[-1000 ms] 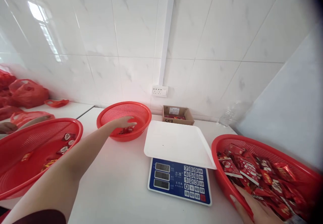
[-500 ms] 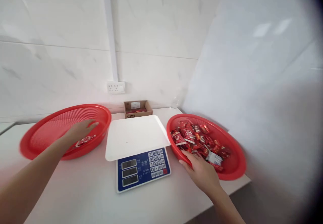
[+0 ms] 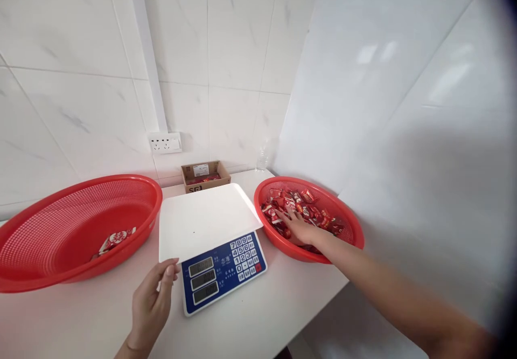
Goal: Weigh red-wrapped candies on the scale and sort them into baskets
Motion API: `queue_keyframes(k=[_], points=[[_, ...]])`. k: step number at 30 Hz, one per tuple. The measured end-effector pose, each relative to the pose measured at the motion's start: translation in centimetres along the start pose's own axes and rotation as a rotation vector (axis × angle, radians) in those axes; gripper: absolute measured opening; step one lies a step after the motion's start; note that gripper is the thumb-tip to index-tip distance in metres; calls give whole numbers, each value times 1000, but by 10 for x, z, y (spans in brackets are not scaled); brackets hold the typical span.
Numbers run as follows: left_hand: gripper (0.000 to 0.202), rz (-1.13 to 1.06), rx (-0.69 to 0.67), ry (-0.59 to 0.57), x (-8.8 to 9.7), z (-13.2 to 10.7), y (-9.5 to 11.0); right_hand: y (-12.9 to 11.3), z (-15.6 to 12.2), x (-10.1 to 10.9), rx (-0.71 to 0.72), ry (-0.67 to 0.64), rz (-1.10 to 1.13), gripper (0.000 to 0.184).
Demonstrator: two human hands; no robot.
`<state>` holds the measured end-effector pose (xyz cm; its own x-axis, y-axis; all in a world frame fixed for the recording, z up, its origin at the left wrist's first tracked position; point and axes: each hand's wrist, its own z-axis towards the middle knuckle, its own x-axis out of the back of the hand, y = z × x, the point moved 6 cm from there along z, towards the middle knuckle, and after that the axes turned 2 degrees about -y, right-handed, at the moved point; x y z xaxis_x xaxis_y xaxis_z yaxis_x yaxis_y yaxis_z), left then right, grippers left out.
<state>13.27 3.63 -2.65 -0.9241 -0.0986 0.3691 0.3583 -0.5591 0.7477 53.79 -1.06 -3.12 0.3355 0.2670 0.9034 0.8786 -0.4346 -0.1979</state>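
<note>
A person's right hand (image 3: 298, 227) rests on red-wrapped sweets (image 3: 309, 201) in a red basket (image 3: 352, 227) at 3 o'clock from the scale (image 3: 223, 270), its grip apart, fingers spread; the left hand (image 3: 151, 301), grip apart and empty, sits over the table (image 3: 262, 310) at the scale's 8 o'clock

Small red-and-white wrapped sweets (image 3: 291, 202), glossy, heaped loosely in the right-hand red mesh basket (image 3: 348, 222); round, shallow, upright at the right end of the counter (image 3: 258, 321), just beside the scale (image 3: 224, 267); white tray (image 3: 205, 221) flat on top; blue keypad panel sloping forward; displays unreadable.
</note>
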Motion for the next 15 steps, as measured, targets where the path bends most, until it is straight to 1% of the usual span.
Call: queue_keyframes(k=[1, 3, 5, 8, 10, 12, 15], points=[[29, 16, -34, -18, 0, -2, -2, 4, 4, -1, -15, 23, 8, 111], [26, 44, -90, -20, 1, -4, -4, 12, 9, 3, -16, 92, 33, 108], [25, 55, -123, -6, 3, -6, -7, 24, 9, 14, -19, 179, 56, 94], [23, 63, -156, -9, 1, -8, -7, 45, 4, 33, -70, 299, 100, 68], [23, 68, -180, -22, -1, -8, -5, 54, -1, 45, -88, 366, 148, 59], [22, 67, -199, -34, -3, -8, -2, 57, -5, 55, -70, 433, 207, 53], [22, 61, -209, -28, -3, -7, 0, 53, -9, 69, -30, 535, 299, 47]])
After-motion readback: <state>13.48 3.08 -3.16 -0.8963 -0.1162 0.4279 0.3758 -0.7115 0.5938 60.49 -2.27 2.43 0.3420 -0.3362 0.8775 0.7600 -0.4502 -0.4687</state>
